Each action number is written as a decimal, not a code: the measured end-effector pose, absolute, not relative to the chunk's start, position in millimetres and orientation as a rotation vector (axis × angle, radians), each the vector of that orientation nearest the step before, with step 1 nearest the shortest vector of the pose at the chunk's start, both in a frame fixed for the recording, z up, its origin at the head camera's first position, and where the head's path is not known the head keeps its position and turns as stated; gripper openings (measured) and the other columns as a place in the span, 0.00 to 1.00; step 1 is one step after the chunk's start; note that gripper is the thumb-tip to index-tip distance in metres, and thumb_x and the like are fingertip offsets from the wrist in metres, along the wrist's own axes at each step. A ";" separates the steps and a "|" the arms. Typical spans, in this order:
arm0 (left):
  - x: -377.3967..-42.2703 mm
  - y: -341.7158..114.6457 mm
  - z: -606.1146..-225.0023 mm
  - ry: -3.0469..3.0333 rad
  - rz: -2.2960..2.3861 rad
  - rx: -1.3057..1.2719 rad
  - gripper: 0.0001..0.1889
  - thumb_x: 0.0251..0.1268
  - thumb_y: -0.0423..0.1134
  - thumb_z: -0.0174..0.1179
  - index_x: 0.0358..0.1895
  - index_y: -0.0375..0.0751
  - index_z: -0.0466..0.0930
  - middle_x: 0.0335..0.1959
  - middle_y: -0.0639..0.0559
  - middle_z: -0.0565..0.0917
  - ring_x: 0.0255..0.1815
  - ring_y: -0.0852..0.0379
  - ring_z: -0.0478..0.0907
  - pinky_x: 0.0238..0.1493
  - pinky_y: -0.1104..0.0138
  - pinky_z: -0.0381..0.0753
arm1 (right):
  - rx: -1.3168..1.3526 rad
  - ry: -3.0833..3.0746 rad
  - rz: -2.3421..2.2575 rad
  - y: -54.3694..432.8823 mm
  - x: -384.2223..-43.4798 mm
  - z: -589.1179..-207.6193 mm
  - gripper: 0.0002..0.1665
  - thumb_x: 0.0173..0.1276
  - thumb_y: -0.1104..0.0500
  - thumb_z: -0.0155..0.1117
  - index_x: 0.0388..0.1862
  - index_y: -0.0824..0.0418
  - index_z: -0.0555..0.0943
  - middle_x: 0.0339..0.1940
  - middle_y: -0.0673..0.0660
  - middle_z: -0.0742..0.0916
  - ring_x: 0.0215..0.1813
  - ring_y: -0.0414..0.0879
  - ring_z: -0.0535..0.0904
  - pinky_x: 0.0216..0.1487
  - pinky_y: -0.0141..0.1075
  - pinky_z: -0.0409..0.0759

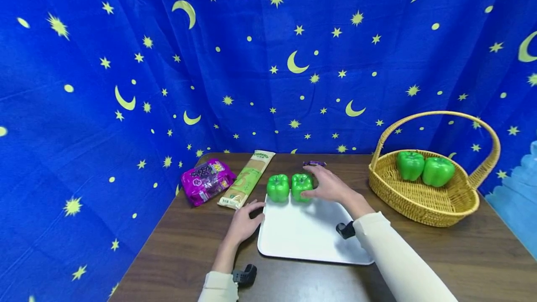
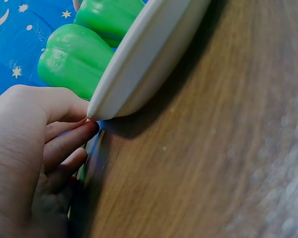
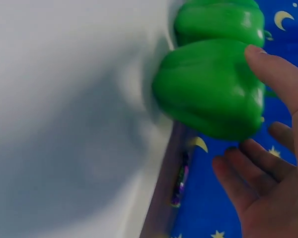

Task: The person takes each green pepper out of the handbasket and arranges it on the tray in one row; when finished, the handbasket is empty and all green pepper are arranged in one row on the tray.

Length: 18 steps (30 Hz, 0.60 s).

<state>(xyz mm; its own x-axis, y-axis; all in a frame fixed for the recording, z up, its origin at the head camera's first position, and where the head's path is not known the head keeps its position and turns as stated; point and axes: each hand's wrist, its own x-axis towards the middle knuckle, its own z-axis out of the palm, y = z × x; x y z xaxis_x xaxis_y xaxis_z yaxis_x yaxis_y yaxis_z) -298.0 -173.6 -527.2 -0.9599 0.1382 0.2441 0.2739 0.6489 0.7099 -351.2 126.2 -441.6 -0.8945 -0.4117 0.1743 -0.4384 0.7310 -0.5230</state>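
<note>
Two glossy green bell peppers stand side by side at the far edge of a white tray (image 1: 310, 236): a left pepper (image 1: 278, 188) and a right pepper (image 1: 299, 186). My right hand (image 1: 329, 187) reaches around the right pepper's outer side with fingers spread. In the right wrist view its thumb (image 3: 268, 67) overlaps that pepper (image 3: 208, 89), while the other fingers stand apart from it. At the tray's left rim, my left hand (image 1: 244, 223) pinches the edge; in the left wrist view the rim (image 2: 102, 101) sits between its fingertips.
A wicker basket (image 1: 419, 199) with a tall handle stands at the right, holding two more green peppers (image 1: 423, 168). To the left lie a purple snack bag (image 1: 207, 181) and a pack of noodles (image 1: 247, 178). A small purple wrapped item (image 1: 314, 163) lies behind the tray.
</note>
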 end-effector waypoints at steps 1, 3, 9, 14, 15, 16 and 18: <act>-297.8 -173.7 -527.3 -2.697 -1.204 -0.344 0.17 0.61 0.40 0.63 0.54 0.48 0.83 0.61 0.39 0.76 0.64 0.44 0.70 0.66 0.46 0.61 | 0.706 -2.874 0.895 129.0 -351.0 -440.1 0.53 0.49 0.41 0.76 0.72 0.56 0.65 0.69 0.61 0.70 0.70 0.59 0.62 0.66 0.57 0.62; -297.6 -174.3 -527.9 -2.692 -1.203 -0.348 0.17 0.61 0.40 0.63 0.54 0.48 0.83 0.61 0.39 0.76 0.64 0.44 0.70 0.66 0.46 0.61 | 0.713 -2.856 0.933 135.2 -350.4 -436.4 0.53 0.50 0.40 0.76 0.71 0.56 0.66 0.67 0.61 0.72 0.69 0.59 0.64 0.66 0.57 0.63; -296.8 -175.2 -527.9 -2.685 -1.187 -0.334 0.16 0.60 0.40 0.63 0.53 0.50 0.84 0.61 0.40 0.76 0.63 0.43 0.71 0.66 0.46 0.61 | 0.731 -2.814 1.019 159.4 -348.6 -420.6 0.45 0.53 0.41 0.74 0.67 0.58 0.71 0.60 0.61 0.78 0.62 0.58 0.72 0.60 0.54 0.71; -295.9 -174.0 -527.5 -2.686 -1.193 -0.347 0.16 0.60 0.40 0.63 0.53 0.49 0.83 0.61 0.39 0.75 0.64 0.42 0.70 0.65 0.46 0.62 | 0.709 -2.807 1.003 188.5 -343.4 -405.4 0.37 0.56 0.46 0.73 0.62 0.60 0.75 0.57 0.60 0.81 0.59 0.57 0.75 0.57 0.53 0.73; -295.5 -173.8 -527.2 -2.685 -1.197 -0.350 0.17 0.60 0.40 0.63 0.53 0.49 0.83 0.61 0.38 0.75 0.64 0.42 0.70 0.65 0.45 0.61 | 0.708 -2.805 1.005 195.7 -342.3 -403.2 0.36 0.57 0.47 0.73 0.61 0.61 0.76 0.56 0.60 0.81 0.57 0.56 0.76 0.56 0.53 0.74; -295.0 -174.0 -527.2 -2.683 -1.205 -0.352 0.17 0.60 0.40 0.63 0.53 0.48 0.83 0.61 0.38 0.75 0.64 0.41 0.70 0.65 0.45 0.61 | 0.708 -2.808 1.013 202.7 -340.7 -401.2 0.34 0.58 0.48 0.73 0.60 0.61 0.77 0.55 0.60 0.82 0.56 0.56 0.77 0.55 0.52 0.75; -293.9 -174.8 -527.7 -2.689 -1.208 -0.346 0.17 0.60 0.40 0.63 0.53 0.48 0.83 0.61 0.38 0.75 0.64 0.41 0.70 0.65 0.44 0.62 | 0.716 -2.808 1.017 218.9 -338.8 -399.8 0.30 0.59 0.51 0.72 0.58 0.62 0.78 0.52 0.59 0.83 0.51 0.54 0.80 0.51 0.50 0.78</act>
<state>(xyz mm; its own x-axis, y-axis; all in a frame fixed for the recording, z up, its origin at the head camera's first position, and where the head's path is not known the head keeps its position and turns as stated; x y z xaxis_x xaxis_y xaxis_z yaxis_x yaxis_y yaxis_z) -293.9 -174.8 -527.7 -0.9580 0.1390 0.2509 0.2799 0.6442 0.7118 -338.8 218.9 -399.8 -0.8889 -0.4026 0.2184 -0.4491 0.6726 -0.5881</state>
